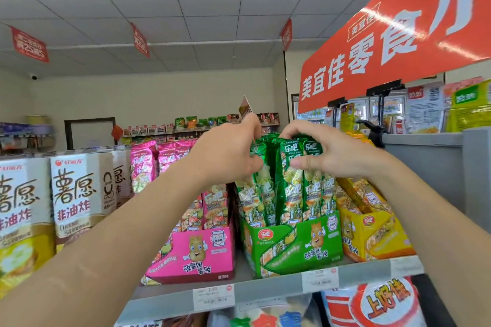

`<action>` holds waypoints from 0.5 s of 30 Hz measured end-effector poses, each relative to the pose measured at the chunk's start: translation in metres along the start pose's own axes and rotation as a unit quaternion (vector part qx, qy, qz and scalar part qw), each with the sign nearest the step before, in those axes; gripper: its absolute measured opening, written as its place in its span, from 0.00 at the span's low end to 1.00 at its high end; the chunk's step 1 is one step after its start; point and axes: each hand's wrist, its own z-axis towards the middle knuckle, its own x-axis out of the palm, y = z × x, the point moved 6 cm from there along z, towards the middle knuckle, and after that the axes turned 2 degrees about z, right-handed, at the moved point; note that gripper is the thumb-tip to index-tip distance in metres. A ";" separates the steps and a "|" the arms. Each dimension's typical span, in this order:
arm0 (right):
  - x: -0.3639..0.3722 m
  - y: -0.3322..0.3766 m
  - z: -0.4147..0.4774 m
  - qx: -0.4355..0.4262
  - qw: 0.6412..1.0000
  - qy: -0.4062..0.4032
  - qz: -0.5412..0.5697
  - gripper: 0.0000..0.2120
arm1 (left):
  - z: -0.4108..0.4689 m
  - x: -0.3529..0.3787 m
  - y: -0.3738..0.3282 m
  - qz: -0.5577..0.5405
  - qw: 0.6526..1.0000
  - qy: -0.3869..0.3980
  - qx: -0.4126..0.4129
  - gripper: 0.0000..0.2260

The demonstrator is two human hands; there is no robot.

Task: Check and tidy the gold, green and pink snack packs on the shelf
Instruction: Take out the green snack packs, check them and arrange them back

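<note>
Through the head camera, I have both hands up at the green snack packs (288, 194), which stand upright in their green display box (295, 245) at the front edge of the shelf (265, 287). My left hand (228, 152) grips the tops of the leftmost packs, thumb against their side. My right hand (333, 155) curls over the tops of the rest, thumb on their fronts. The pink packs (214, 207) sit in the pink display box (198, 256) just beside on the left, and the gold packs (362, 194) in the yellow display box (377, 236) on the right. I judge I'm mid-task, squaring the green row. Next I'd press the packs together evenly, then let go gently so none tips forward.
</note>
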 end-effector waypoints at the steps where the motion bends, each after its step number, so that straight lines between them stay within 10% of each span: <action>1: -0.002 -0.002 0.000 0.001 1.000 -0.001 -0.003 0.16 | 0.002 0.001 0.001 -0.028 0.999 0.009 -0.015 0.18; 15: 0.002 0.014 -0.011 -0.020 0.953 -0.193 -0.234 0.16 | 0.031 0.005 -0.008 -0.026 0.993 0.097 -0.067 0.20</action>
